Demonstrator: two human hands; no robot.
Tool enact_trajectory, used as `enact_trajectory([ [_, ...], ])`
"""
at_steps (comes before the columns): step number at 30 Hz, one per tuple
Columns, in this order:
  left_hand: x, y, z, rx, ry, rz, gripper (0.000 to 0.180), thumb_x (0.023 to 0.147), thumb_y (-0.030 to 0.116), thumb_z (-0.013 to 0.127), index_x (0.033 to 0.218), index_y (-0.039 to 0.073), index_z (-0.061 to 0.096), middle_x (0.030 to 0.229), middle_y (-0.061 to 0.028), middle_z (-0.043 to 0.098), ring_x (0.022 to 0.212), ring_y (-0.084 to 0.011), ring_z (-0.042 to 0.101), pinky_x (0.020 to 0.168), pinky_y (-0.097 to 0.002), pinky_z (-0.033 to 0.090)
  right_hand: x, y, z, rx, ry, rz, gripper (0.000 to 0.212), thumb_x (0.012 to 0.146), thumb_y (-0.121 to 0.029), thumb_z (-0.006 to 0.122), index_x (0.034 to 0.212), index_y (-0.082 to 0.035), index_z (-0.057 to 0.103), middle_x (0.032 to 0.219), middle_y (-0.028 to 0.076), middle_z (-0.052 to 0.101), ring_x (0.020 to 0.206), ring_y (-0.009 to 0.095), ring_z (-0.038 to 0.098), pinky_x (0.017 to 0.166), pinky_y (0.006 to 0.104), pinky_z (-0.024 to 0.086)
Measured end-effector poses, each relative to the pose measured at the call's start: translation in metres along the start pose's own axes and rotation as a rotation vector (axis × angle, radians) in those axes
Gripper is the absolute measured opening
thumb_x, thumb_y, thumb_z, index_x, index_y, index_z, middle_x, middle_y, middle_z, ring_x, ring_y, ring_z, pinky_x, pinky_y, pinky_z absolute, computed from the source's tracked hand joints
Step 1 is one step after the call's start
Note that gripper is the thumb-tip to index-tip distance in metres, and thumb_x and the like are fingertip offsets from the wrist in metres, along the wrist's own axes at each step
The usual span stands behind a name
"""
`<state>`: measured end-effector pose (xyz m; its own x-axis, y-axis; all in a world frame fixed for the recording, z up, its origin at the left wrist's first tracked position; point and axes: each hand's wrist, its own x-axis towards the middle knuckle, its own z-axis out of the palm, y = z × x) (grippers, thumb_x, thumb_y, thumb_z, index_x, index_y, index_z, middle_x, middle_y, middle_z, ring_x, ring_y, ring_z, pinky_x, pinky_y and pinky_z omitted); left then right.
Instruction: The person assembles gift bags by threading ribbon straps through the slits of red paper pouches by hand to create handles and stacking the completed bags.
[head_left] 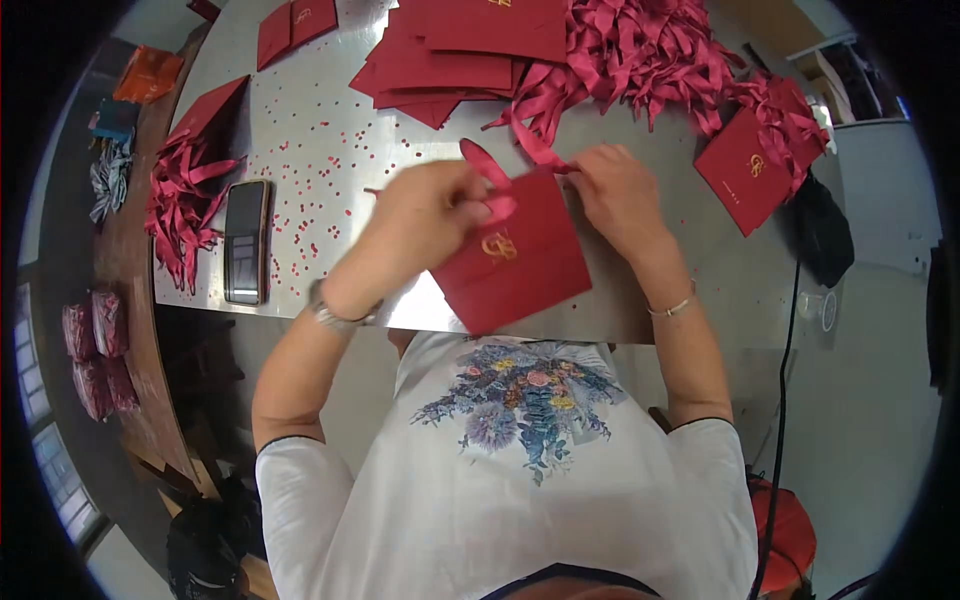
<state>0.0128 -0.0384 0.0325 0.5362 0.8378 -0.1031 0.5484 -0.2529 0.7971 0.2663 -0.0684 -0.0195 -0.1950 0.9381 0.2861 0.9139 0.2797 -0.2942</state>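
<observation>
A small red paper bag (525, 275) with a gold emblem lies tilted on the metal table's near edge, between my hands. My left hand (420, 215) is closed at its top left, pinching a loop of red ribbon (482, 163). At the bag's top right corner my right hand (622, 200) has its fingers pressed together on the ribbon, which runs on toward a large heap of red ribbons (650, 60). The ribbon's path at the bag's top edge is partly covered by my fingers.
Flat red bags (450, 72) are stacked at the back. Ribboned bags stand at the left (183, 185) and right (750, 170). A phone (246, 243) lies left among small red paper dots (325, 215). A black cable (783, 400) hangs off the right side.
</observation>
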Motion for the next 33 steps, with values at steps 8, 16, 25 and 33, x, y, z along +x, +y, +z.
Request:
enact_trajectory([
  [8,-0.017,-0.015,-0.041,-0.283,0.213,0.419,0.02,0.08,-0.008,0.065,0.098,-0.002,0.06,0.097,-0.0059,0.062,0.089,-0.0168,0.059,0.081,-0.0277,0.048,-0.07,0.013,-0.091,0.905,0.232,0.488,0.022,0.089,-0.005,0.064,0.11,0.001,0.06,0.079,-0.001,0.06,0.07,0.007,0.056,0.064,0.0217,0.046],
  [16,-0.038,-0.116,-0.04,0.245,0.318,0.081,0.036,0.081,-0.009,0.057,0.115,0.003,0.06,0.131,-0.0165,0.053,0.117,-0.0308,0.055,0.094,-0.0336,0.048,-0.137,0.037,-0.109,0.37,-0.332,0.822,0.024,0.086,-0.009,0.063,0.11,-0.002,0.064,0.078,0.008,0.064,0.07,0.017,0.062,0.065,0.0298,0.05],
  [25,-0.029,-0.066,-0.021,0.073,0.335,0.118,0.021,0.088,0.007,0.064,0.108,0.003,0.064,0.099,-0.0121,0.066,0.088,-0.0232,0.065,0.07,-0.0325,0.054,0.0,0.042,-0.021,0.036,0.186,0.143,0.025,0.081,-0.015,0.066,0.103,-0.003,0.065,0.103,0.016,0.063,0.1,0.036,0.058,0.085,0.0437,0.048],
  [33,-0.005,-0.042,0.0,0.368,0.267,0.016,0.022,0.078,0.011,0.073,0.096,0.0,0.065,0.088,-0.0173,0.065,0.081,-0.032,0.062,0.073,-0.0391,0.049,0.014,0.015,-0.012,0.356,0.084,0.459,0.012,0.086,-0.01,0.062,0.088,0.001,0.062,0.081,0.017,0.065,0.076,0.031,0.065,0.07,0.0373,0.05],
])
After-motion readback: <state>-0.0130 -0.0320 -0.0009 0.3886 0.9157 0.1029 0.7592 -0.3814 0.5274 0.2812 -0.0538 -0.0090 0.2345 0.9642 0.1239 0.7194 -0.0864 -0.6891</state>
